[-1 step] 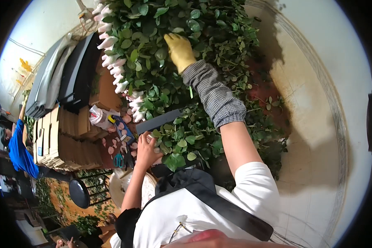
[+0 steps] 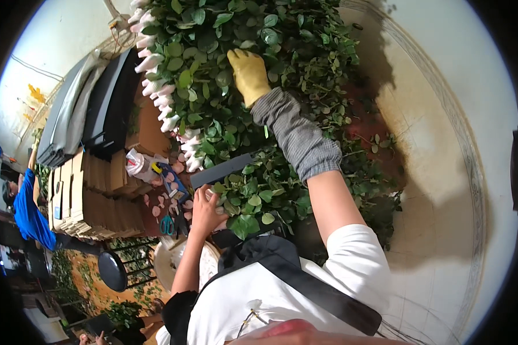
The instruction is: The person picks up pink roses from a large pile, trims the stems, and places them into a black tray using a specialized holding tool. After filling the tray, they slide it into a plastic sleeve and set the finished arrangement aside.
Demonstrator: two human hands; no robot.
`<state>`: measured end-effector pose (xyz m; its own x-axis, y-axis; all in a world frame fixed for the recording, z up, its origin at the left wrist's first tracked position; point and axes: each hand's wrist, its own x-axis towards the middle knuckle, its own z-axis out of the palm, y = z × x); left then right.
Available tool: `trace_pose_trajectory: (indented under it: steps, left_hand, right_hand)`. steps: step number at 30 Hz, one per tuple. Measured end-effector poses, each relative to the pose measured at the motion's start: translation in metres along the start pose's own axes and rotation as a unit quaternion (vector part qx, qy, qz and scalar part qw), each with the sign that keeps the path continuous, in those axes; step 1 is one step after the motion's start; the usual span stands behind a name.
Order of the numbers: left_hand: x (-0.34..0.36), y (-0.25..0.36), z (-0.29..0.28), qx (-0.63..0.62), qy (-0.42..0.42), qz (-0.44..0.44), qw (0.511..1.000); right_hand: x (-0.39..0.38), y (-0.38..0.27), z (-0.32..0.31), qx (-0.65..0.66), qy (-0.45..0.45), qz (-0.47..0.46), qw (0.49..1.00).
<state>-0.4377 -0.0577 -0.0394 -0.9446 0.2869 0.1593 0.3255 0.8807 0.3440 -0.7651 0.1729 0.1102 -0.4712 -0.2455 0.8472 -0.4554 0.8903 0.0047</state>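
Note:
Rose stems with dense green leaves (image 2: 311, 40) lie in a large pile, their pale pink heads in white sleeves (image 2: 155, 86) along its left edge. My right hand (image 2: 247, 75), in a yellow glove below a checked arm sleeve, has curled fingers among the upper leaves; what it grips is hidden. My bare left hand (image 2: 206, 210) bends its fingers around something pale and indistinct at the lower bunch of leaves (image 2: 259, 192), just below a dark grey flat strip (image 2: 218, 171).
Left are stacked cardboard (image 2: 92, 210), black sheets (image 2: 106, 98), teal scissors (image 2: 167, 225), a blue tool (image 2: 175, 185), plastic bag (image 2: 138, 164), loose petals, a round container (image 2: 164, 261) and black stool (image 2: 112, 270). Someone in blue (image 2: 31, 213) stands far left; a wall (image 2: 472, 86) is right.

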Motion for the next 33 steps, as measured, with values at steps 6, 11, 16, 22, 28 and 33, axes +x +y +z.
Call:
trace_pose_trajectory:
  steps: [6, 11, 16, 22, 28, 33]
  left_hand:
    - [-0.005, -0.003, -0.002, -0.026, -0.004, -0.03, 0.999]
    - [-0.007, -0.008, 0.0, 0.004, -0.004, -0.024, 1.0]
    - [-0.018, -0.016, 0.001, -0.01, 0.013, -0.029, 0.999]
    - [-0.019, -0.013, 0.005, -0.054, 0.019, -0.029, 0.998]
    - [-0.015, -0.006, 0.0, -0.02, -0.033, -0.087, 0.995]
    - [-0.016, -0.012, 0.003, -0.014, -0.015, -0.074, 0.997]
  right_hand:
    - [-0.012, -0.022, -0.012, -0.075, -0.202, 0.035, 0.976]
    - [-0.045, -0.041, -0.039, 0.033, -0.109, -0.075, 0.991]
    - [-0.097, -0.005, -0.078, 0.165, -0.13, -0.09, 0.974]
    - [-0.139, 0.024, -0.172, 0.205, -0.3, 0.042, 0.931]
    - [-0.232, 0.001, -0.149, 0.277, -0.484, 0.034, 0.829]
    - [-0.241, -0.034, -0.148, 0.083, -0.42, 0.035, 0.903]
